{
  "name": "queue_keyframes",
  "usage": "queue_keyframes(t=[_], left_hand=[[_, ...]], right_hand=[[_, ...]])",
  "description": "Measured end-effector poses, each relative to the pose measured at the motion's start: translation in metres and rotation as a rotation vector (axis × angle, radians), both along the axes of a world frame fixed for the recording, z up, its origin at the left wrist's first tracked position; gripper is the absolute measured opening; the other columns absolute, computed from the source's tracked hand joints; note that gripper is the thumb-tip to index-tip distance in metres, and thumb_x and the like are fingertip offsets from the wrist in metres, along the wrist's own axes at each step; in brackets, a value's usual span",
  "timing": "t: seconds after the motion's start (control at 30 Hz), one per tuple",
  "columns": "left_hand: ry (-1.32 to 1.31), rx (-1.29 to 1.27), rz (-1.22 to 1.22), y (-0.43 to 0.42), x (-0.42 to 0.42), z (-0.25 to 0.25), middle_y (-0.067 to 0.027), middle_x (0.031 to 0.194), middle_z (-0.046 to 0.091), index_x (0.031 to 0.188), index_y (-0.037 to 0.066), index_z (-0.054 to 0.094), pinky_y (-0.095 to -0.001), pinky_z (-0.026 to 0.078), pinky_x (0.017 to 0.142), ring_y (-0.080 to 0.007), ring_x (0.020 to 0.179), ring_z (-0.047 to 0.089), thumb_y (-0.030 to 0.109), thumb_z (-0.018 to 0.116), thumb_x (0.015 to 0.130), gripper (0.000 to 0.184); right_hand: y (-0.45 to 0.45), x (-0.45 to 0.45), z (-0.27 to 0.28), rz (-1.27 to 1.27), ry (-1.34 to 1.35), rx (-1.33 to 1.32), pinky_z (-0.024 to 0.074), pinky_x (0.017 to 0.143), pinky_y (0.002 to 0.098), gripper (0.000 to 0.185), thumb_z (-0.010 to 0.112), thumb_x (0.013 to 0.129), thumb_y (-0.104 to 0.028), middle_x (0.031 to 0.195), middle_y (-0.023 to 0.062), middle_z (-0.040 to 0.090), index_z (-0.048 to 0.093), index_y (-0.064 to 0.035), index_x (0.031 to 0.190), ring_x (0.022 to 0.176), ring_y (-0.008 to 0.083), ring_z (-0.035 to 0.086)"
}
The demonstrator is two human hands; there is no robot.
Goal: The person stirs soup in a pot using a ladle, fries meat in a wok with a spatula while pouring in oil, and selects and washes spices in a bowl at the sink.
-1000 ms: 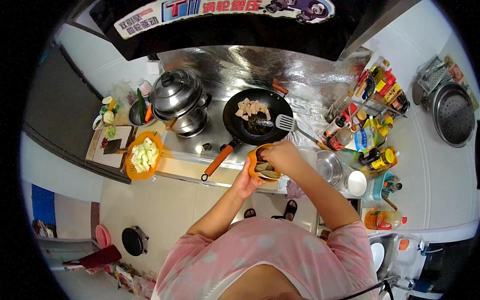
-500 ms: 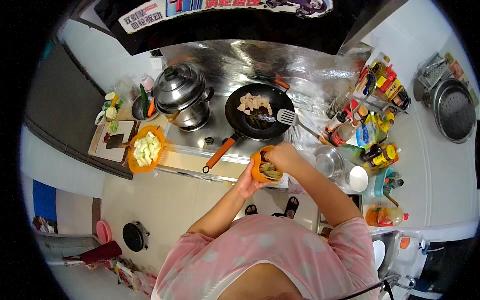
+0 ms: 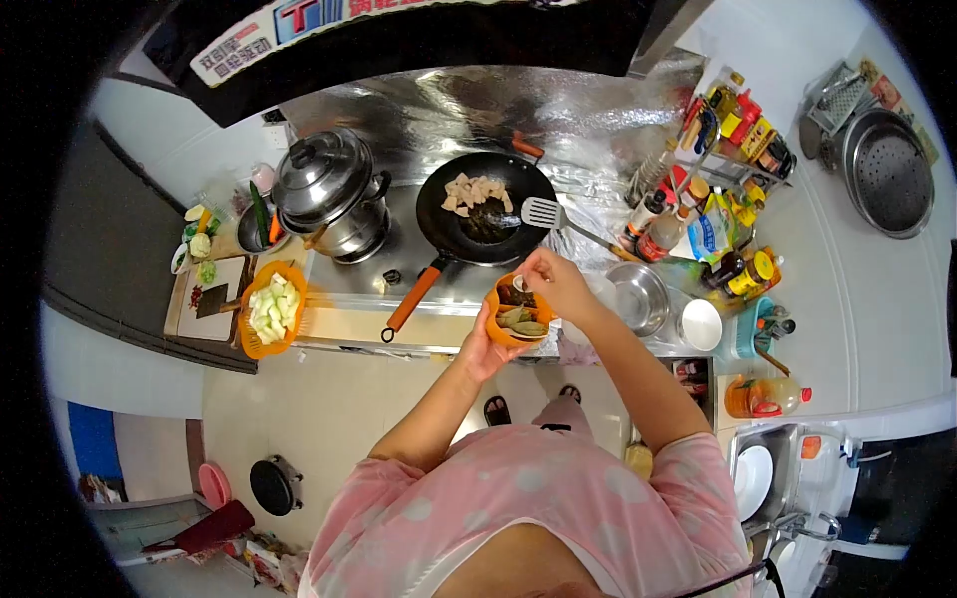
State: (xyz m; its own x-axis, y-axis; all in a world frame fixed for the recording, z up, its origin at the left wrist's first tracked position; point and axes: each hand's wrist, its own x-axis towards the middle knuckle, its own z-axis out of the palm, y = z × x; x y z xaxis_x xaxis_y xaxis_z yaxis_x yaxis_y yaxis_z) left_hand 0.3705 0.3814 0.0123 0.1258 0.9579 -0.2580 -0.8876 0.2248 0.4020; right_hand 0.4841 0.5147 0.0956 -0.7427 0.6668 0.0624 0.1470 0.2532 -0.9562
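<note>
My left hand is wrapped round an orange divided container, held in front of the stove. Dried leaves fill its near compartment, and dark pieces lie in the far one. Over the far compartment my right hand is closed in a pinch, with a small pale thing at the fingertips that I cannot make out. Beyond the hands, a black wok rests on the stove with chunks of pale meat and some dark liquid in it. A slotted spatula lies across the wok's right rim.
Left of the wok stands a lidded steel steamer pot. An orange basket holds cut pale-green vegetable, beside a cleaver on a cutting board. To the right are a steel bowl, a white bowl and several sauce bottles.
My right hand has lifted a little out of the container, its fingertips now showing above the far compartment. The whole view has shifted, so the stove appears further left.
</note>
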Motion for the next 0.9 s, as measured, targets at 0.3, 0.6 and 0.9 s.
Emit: queue_keyframes(t=[0.3, 0.6, 0.9], left_hand=[[-0.055, -0.055, 0.069, 0.012, 0.027, 0.0, -0.0085, 0.136, 0.043, 0.137, 0.017, 0.034, -0.0431, 0.042, 0.099, -0.0252, 0.122, 0.046, 0.064, 0.033, 0.089, 0.067], [-0.122, -0.083, 0.145, 0.015, 0.047, -0.034, -0.0102, 0.14, 0.037, 0.14, 0.015, 0.027, -0.046, 0.041, 0.1, -0.0291, 0.126, 0.041, 0.063, 0.031, 0.09, 0.07], [-0.132, -0.06, 0.131, 0.012, 0.069, -0.086, -0.0104, 0.137, 0.042, 0.139, 0.015, 0.03, -0.046, 0.041, 0.1, -0.0272, 0.123, 0.045, 0.061, 0.026, 0.092, 0.066]], right_hand=[[0.022, 0.013, -0.028, 0.056, 0.162, -0.192, 0.0484, 0.072, 0.0251, 0.007, 0.046, 0.087, 0.0, 0.097, 0.0114, 0.063, 0.045, -0.0021, 0.094, 0.084, 0.0135, 0.06], [0.067, 0.105, 0.012, -0.359, -0.103, 0.007, 0.0452, 0.067, 0.028, 0.026, 0.054, 0.087, -0.029, 0.079, 0.0068, 0.056, 0.052, -0.0044, 0.095, 0.074, 0.0169, 0.055], [0.061, 0.158, -0.097, -0.16, -0.384, -0.331, 0.0465, 0.066, 0.0352, 0.046, 0.068, 0.076, -0.041, 0.085, 0.013, 0.066, 0.063, 0.0028, 0.091, 0.074, 0.0225, 0.062]])
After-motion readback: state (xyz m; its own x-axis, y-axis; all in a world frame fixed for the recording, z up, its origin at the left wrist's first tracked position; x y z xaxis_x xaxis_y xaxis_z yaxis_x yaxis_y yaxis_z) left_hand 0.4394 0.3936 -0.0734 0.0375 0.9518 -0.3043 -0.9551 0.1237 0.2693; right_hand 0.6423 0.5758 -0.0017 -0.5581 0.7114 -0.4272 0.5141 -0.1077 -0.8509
